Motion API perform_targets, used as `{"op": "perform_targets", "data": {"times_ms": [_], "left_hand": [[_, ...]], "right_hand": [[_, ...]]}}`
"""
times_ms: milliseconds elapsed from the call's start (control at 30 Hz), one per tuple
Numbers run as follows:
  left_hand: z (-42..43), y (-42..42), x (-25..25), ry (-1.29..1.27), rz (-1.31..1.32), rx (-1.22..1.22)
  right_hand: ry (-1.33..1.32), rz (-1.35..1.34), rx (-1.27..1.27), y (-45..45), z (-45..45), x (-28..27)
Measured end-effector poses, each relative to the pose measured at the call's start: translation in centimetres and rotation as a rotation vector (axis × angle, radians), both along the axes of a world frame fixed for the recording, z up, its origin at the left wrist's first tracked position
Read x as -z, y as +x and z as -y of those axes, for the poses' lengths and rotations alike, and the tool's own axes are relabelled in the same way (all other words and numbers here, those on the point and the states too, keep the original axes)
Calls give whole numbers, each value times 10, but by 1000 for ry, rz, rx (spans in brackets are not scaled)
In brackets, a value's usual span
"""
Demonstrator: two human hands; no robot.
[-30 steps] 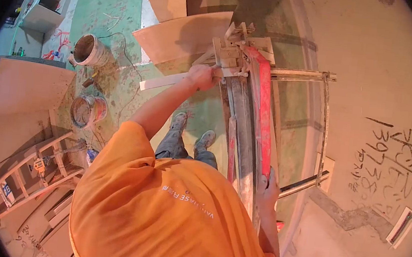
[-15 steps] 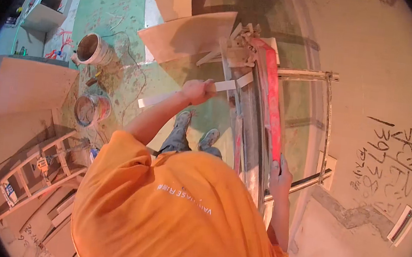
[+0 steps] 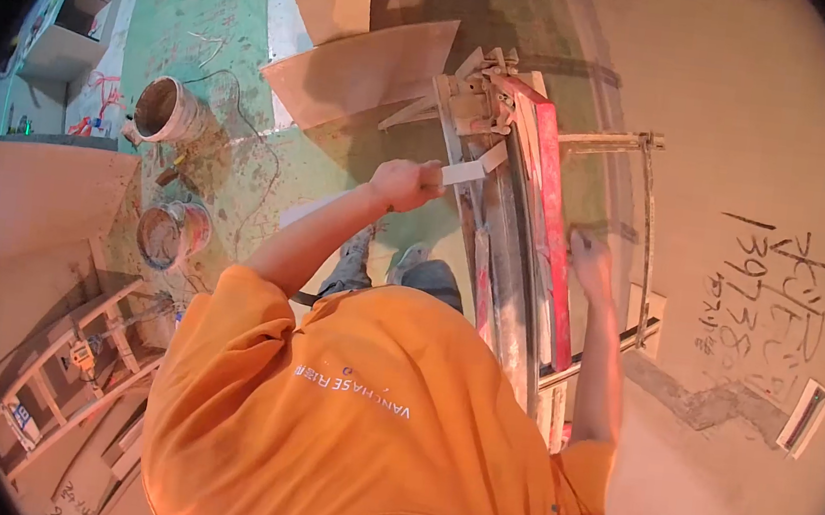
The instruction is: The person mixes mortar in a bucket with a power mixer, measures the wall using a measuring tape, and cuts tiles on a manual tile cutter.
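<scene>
My left hand [image 3: 407,186] is closed around a thin white strip [image 3: 462,172]. One end of the strip lies over the long bench of metal and wood [image 3: 513,288], and the other part passes behind my forearm. A long red bar [image 3: 553,187] runs along the bench's right side. Just right of that bar is my right hand [image 3: 590,264], apart from it, with fingers curled. Something small and dark shows at those fingertips, too small to name.
Two dirty buckets [image 3: 159,110] stand on the green floor at left. A curved panel [image 3: 361,73] leans beyond the bench. Metal rails [image 3: 611,141] jut from its right side toward the wall [image 3: 750,112] with black writing. A wooden frame [image 3: 69,367] is at lower left.
My right hand has left the near end of the red bar and moved forward and to the right. The left hand still grips the white strip, nearly in place. The view has shifted slightly.
</scene>
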State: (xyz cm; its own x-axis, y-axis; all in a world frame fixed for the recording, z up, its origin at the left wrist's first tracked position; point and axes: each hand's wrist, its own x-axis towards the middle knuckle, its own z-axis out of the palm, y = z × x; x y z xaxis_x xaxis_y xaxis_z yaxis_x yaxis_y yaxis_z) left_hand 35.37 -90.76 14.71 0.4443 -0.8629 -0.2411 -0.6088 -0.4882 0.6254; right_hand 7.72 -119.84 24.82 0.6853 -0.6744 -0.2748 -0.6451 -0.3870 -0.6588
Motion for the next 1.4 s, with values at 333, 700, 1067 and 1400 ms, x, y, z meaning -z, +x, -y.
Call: {"op": "perform_targets", "data": {"times_ms": [333, 700, 1067, 1400], "left_hand": [[-141, -42, -40, 577, -130, -347], [-178, -45, -64, 375, 87, -473], [-85, 0, -56, 88, -57, -281], [19, 41, -29, -106, 9, -117]], "right_hand": [[9, 157, -627, 171, 23, 64], [-604, 91, -1027, 197, 39, 107], [-706, 8, -600, 170, 143, 104], [-576, 82, -367, 219, 111, 128]]}}
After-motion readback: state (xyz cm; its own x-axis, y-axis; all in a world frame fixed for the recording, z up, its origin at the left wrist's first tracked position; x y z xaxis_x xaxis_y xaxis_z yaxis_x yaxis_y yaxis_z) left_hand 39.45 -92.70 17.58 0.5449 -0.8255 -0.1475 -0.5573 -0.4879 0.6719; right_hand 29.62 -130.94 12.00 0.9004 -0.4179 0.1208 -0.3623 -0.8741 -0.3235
